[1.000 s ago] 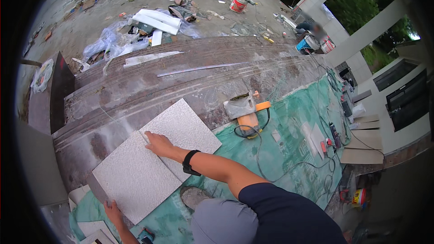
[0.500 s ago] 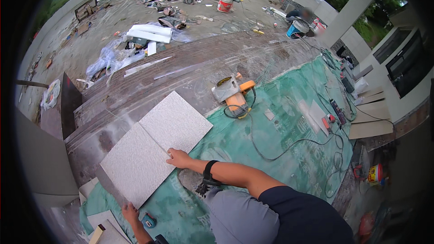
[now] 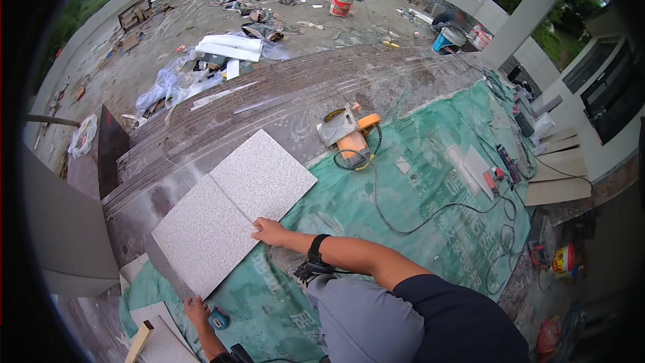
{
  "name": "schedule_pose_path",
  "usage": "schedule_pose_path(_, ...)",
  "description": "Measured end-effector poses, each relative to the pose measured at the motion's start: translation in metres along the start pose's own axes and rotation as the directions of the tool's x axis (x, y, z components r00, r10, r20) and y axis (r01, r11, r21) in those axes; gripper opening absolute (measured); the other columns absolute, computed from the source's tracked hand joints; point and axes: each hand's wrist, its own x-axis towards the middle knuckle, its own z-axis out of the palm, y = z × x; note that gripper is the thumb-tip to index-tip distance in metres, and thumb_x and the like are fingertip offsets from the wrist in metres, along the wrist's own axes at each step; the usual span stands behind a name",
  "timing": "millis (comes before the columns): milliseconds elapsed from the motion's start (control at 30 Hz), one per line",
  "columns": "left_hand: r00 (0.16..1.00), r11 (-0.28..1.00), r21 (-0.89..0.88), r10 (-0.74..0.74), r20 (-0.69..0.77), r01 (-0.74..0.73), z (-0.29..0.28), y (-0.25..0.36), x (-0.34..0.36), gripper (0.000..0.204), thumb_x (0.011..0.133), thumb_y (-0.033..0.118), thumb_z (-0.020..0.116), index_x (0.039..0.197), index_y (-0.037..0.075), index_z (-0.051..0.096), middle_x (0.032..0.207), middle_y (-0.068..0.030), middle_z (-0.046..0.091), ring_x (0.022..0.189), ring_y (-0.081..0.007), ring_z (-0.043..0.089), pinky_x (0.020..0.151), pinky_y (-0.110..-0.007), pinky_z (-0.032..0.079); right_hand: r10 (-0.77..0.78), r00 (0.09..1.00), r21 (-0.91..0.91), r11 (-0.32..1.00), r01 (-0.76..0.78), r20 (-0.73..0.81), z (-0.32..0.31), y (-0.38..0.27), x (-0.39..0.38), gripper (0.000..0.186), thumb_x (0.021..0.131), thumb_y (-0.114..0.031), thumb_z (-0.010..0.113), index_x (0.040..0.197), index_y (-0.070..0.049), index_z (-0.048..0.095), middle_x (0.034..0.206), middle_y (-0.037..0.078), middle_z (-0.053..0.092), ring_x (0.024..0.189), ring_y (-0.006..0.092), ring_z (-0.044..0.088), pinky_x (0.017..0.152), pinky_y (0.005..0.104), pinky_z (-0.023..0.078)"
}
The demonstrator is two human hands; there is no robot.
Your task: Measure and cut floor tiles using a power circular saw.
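A pale speckled stone tile [image 3: 208,235] lies at an angle, partly on the brown stone step and partly on green sheeting, with a straight dark line across it. My right hand [image 3: 270,232] grips its near right edge, close to where that line ends. At the tile's lowest corner, my left hand [image 3: 197,310] has its fingers closed on the edge. Just right of the left hand sits a small blue tape measure [image 3: 218,318]. An orange circular saw [image 3: 351,140] with a dusty metal guard rests beyond the tile, its cord trailing over the sheeting.
Green sheeting [image 3: 410,208] spreads to the right, with cables and small tools at its far edge. Tile offcuts and a wood strip [image 3: 140,341] lie lower left. Steps [image 3: 282,91] lead down to rubble and a red-white bucket [image 3: 340,5]. Two people are in the distance.
My view has shifted slightly, so the background sits a little farther right and lower. Both hands stay at the same places on the tile, which looks unmoved.
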Motion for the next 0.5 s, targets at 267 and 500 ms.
schedule_pose_path(267,0.999,0.952,0.304,0.039,0.002,-0.037,-0.004,0.007,-0.023,0.053,0.090,0.020,0.068,0.135,0.001,0.049,0.086,-0.0085,0.063,0.067,-0.0144,0.059,0.053,-0.029,0.046,-0.148,0.989,-0.113,0.983,0.146,-0.017,-0.045,0.016,0.006,0.049,0.085,-0.034,0.070,0.118,0.001,0.060,0.110,0.021,0.068,0.102,0.0354,0.066,0.087,0.0423,0.052)
schedule_pose_path(500,0.955,0.714,0.678,0.291,-0.059,-0.176,0.012,0.042,-0.038,0.058,0.084,0.027,0.071,0.133,0.000,0.054,0.112,-0.0228,0.068,0.100,-0.0366,0.067,0.088,-0.044,0.050,-0.101,0.992,-0.015,0.995,0.100,-0.076,-0.133,0.006,-0.014,0.016,0.087,-0.017,0.067,0.089,0.000,0.064,0.079,0.010,0.070,0.072,0.0225,0.067,0.068,0.0352,0.052)
